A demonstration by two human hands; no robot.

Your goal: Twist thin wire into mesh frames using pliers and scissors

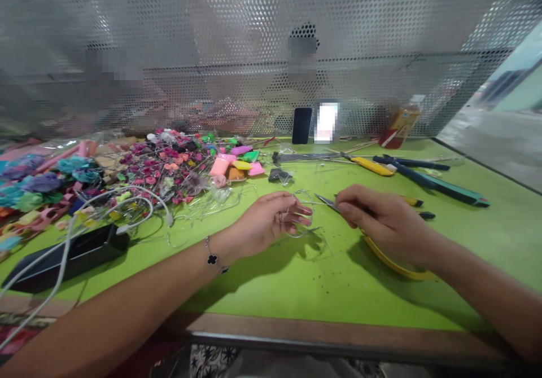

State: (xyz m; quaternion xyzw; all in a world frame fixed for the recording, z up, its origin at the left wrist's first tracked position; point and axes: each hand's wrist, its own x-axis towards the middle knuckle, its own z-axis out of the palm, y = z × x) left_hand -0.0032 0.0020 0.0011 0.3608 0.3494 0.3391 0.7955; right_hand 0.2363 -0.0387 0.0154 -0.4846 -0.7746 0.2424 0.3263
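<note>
My left hand (271, 220) rests on the green table (296, 288) with its fingers pinched around a small loop of thin clear wire (301, 220). My right hand (381, 220) is closed on yellow-handled pliers (393, 262). The metal tip of the pliers (326, 201) points left and nearly touches the wire loop. A bracelet (213, 258) sits on my left wrist. Both hands are close together near the middle of the table.
A heap of small coloured flowers and beads (165, 166) lies at the back left. A black box (71, 254) with a white cable (63, 254) is at the left. More pliers (432, 183) lie at the back right. Two phones (315, 123) and a bottle (400, 125) lean against a perforated metal screen (254, 39).
</note>
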